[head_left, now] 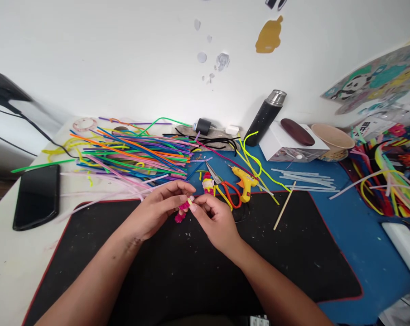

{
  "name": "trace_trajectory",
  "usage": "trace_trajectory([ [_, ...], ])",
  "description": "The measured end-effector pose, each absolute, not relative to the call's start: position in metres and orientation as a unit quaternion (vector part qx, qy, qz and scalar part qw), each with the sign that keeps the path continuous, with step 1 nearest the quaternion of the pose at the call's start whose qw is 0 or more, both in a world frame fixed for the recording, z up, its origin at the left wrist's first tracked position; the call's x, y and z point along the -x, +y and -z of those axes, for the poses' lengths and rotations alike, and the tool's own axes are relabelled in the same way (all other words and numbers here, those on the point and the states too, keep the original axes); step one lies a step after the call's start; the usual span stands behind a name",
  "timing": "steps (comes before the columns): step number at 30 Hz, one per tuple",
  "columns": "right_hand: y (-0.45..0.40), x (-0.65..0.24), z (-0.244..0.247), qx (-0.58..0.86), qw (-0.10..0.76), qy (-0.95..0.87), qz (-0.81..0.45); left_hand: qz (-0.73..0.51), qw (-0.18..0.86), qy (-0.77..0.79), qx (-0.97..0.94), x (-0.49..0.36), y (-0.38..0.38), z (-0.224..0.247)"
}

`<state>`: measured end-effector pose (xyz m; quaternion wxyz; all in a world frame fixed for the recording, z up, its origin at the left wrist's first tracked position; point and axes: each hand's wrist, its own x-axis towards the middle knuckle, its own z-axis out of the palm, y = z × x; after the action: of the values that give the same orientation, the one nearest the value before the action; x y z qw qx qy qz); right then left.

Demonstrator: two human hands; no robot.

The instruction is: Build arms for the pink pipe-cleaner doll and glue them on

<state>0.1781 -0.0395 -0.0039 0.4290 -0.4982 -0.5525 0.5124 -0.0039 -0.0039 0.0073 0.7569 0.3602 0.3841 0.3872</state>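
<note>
Left hand [159, 206] and right hand [217, 222] meet over the black mat [191, 271], fingertips pinching a small pink-and-yellow fuzzy piece [180, 218] (partly hidden by the fingers). If either pinch loosens, its yellow part could shift or slip off. A careless reach toward the far side could knock the scissors [226, 184] or, farther right, the yellow glue gun [247, 183].

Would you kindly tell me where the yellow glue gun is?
In the head view, the yellow glue gun lies right of centre, beside the orange-handled scissors.
</note>
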Motion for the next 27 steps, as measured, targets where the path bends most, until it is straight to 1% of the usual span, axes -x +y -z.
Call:
trace_trajectory([
  [20, -0.0412, -0.1767, 0.0031, 0.507, 0.412, -0.562, -0.508, -0.386, 0.759, 0.386, -0.354, 0.0049, -0.0037, -0.0052],
  [27, -0.0414, -0.177, -0.0004, 0.513, 0.41, -0.563, -0.502, -0.408, 0.764, 0.381, -0.324, 0.003, -0.0052, -0.009],
])
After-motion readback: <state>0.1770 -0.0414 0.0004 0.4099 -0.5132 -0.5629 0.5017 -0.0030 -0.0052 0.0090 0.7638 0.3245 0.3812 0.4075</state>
